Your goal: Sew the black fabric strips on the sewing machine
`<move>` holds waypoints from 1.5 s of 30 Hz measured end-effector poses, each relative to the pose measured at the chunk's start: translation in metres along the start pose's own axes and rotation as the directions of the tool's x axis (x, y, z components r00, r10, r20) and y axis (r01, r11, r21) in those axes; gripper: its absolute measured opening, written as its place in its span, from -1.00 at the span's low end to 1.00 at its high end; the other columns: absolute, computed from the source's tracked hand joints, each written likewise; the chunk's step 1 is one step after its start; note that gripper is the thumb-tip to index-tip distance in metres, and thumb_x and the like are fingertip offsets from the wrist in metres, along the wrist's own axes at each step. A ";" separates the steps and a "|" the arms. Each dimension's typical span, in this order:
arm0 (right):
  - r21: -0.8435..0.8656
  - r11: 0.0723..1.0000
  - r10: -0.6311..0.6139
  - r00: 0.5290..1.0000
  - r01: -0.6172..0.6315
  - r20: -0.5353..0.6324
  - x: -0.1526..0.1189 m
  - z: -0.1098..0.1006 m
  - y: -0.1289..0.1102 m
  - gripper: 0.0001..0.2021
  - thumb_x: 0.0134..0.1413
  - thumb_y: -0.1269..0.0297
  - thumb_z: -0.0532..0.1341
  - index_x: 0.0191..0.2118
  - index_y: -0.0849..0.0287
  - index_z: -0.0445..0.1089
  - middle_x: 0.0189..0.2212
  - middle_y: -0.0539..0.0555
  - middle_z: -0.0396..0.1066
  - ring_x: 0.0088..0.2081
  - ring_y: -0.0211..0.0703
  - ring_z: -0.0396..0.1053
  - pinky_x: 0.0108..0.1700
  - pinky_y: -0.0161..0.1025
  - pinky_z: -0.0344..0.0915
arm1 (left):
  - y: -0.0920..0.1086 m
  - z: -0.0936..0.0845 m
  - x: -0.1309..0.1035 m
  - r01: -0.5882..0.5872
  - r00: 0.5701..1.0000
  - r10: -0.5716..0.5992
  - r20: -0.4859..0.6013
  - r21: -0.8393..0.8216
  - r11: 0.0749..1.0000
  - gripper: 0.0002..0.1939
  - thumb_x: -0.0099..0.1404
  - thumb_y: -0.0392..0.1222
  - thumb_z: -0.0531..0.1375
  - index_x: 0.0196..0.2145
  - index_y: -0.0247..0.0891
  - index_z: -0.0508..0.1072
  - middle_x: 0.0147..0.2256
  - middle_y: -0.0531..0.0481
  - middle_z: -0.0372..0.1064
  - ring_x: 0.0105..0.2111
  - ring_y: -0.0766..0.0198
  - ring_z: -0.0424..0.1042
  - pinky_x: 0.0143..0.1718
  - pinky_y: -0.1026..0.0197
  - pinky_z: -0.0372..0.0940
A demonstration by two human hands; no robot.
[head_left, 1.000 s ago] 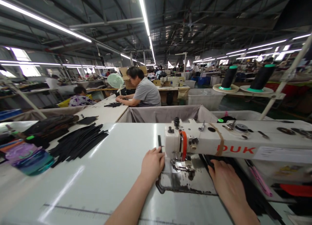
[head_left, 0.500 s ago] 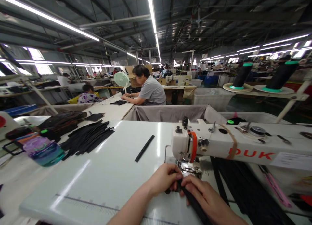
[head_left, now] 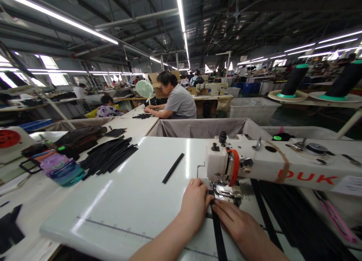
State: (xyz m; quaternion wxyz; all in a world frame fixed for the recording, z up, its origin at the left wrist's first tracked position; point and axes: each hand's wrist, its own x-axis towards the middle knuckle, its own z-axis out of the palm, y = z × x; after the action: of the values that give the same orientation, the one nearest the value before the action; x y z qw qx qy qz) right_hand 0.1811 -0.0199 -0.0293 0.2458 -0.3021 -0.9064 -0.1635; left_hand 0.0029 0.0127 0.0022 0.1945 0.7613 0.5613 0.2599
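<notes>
A black fabric strip runs from the front edge up to the metal presser area of the white sewing machine. My left hand is closed on the strip's far end, just left of the presser foot. Against the strip's right side lies my right hand, fingers together and pressing on it close to the foot. A short black strip lies apart on the pale machine table. The needle tip is too small to make out.
A pile of black strips and a purple-blue bottle are at the left. More long black strips and a pink tool lie at the right. A person sits beyond a cloth-lined bin.
My left hand has moved up beside the presser foot, and my right hand has flattened along the strip. The strip now lies straighter. The view has shifted slightly left.
</notes>
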 end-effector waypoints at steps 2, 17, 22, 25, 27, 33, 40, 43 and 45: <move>-0.058 0.998 -0.005 1.000 0.003 -0.025 -0.002 0.001 -0.001 -0.51 0.03 0.69 -0.09 -0.01 0.32 0.39 -0.11 0.20 0.51 -0.08 -0.07 0.47 -0.14 -0.24 0.47 | -0.001 -0.001 -0.001 -0.044 0.999 0.045 0.019 -0.018 0.999 -0.87 0.27 -0.34 0.19 -0.39 -0.27 0.54 -0.21 -0.10 0.42 -0.14 0.06 0.33 -0.05 0.02 0.29; -0.028 0.998 0.049 0.999 -0.049 0.005 0.002 0.000 0.004 -0.53 0.03 0.68 -0.07 -0.01 0.29 0.39 -0.12 0.19 0.50 -0.09 -0.12 0.47 -0.11 -0.27 0.45 | -0.012 0.012 0.002 -0.193 0.981 0.192 -0.015 -0.052 0.980 -0.78 0.32 -0.40 0.12 -0.39 -0.28 0.54 -0.22 -0.06 0.49 -0.18 0.13 0.35 -0.06 0.07 0.30; 0.001 0.996 0.090 0.996 -0.090 -0.017 0.004 0.002 0.003 -0.63 0.18 0.60 -0.06 -0.03 0.27 0.39 -0.13 0.20 0.50 -0.10 -0.13 0.47 -0.11 -0.26 0.45 | -0.013 0.017 0.002 -0.213 0.977 0.212 -0.025 -0.004 0.977 -0.79 0.33 -0.39 0.12 -0.40 -0.27 0.52 -0.22 -0.06 0.47 -0.17 0.13 0.34 -0.06 0.07 0.30; 0.031 0.995 0.099 0.995 -0.099 -0.008 0.006 0.000 0.003 -0.67 0.25 0.54 -0.06 -0.06 0.26 0.40 -0.16 0.19 0.50 -0.12 -0.11 0.48 -0.12 -0.24 0.45 | -0.013 0.020 0.002 -0.214 0.976 0.214 -0.026 0.025 0.977 -0.78 0.35 -0.37 0.10 -0.39 -0.26 0.50 -0.22 -0.05 0.46 -0.17 0.13 0.34 -0.07 0.09 0.30; 0.056 0.992 0.116 0.993 -0.117 0.009 0.007 -0.002 0.003 -0.69 0.27 0.52 -0.06 -0.06 0.25 0.40 -0.17 0.19 0.50 -0.13 -0.10 0.48 -0.16 -0.23 0.46 | -0.012 0.022 0.002 -0.210 0.977 0.212 -0.015 0.073 0.975 -0.77 0.38 -0.34 0.08 -0.37 -0.26 0.50 -0.24 -0.06 0.45 -0.19 0.13 0.35 -0.10 0.08 0.30; 0.129 0.976 0.168 0.984 -0.174 0.056 0.008 -0.001 0.004 -0.70 0.28 0.49 -0.03 -0.04 0.19 0.38 -0.17 0.16 0.49 -0.14 -0.12 0.47 -0.14 -0.23 0.45 | -0.007 0.022 0.004 -0.179 0.984 0.180 0.010 0.173 0.969 -0.77 0.40 -0.34 0.05 -0.33 -0.25 0.48 -0.26 -0.07 0.46 -0.21 0.11 0.37 -0.16 0.07 0.29; 0.154 0.970 0.176 0.982 -0.186 0.075 0.011 -0.004 0.003 -0.74 0.28 0.50 -0.04 -0.13 0.20 0.39 -0.19 0.17 0.47 -0.13 -0.09 0.46 -0.12 -0.18 0.44 | -0.002 0.021 0.003 -0.155 0.988 0.153 0.024 0.177 0.972 -0.79 0.38 -0.37 0.06 -0.34 -0.28 0.48 -0.24 -0.08 0.46 -0.20 0.11 0.37 -0.12 0.05 0.30; 0.171 0.967 0.180 0.981 -0.190 0.075 0.012 -0.006 0.004 -0.76 0.27 0.49 -0.01 -0.12 0.20 0.38 -0.20 0.15 0.47 -0.14 -0.11 0.45 -0.11 -0.20 0.43 | -0.003 0.020 0.000 -0.148 0.989 0.149 0.000 0.113 0.983 -0.77 0.36 -0.39 0.05 -0.35 -0.27 0.48 -0.22 -0.08 0.45 -0.19 0.11 0.36 -0.10 0.05 0.30; 0.165 0.969 0.175 0.981 -0.186 0.078 0.012 -0.005 0.005 -0.76 0.25 0.51 0.02 -0.09 0.21 0.38 -0.20 0.14 0.46 -0.13 -0.10 0.44 -0.09 -0.19 0.43 | -0.004 0.019 -0.001 -0.147 0.989 0.148 -0.022 0.071 0.987 -0.78 0.34 -0.41 0.05 -0.35 -0.27 0.48 -0.22 -0.08 0.45 -0.17 0.11 0.35 -0.09 0.04 0.30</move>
State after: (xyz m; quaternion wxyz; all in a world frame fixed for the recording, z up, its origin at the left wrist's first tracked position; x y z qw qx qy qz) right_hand 0.1780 -0.0125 -0.0176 0.2559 -0.3659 -0.8933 -0.0521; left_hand 0.0117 0.0130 -0.0153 0.1407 0.8035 0.5146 0.2642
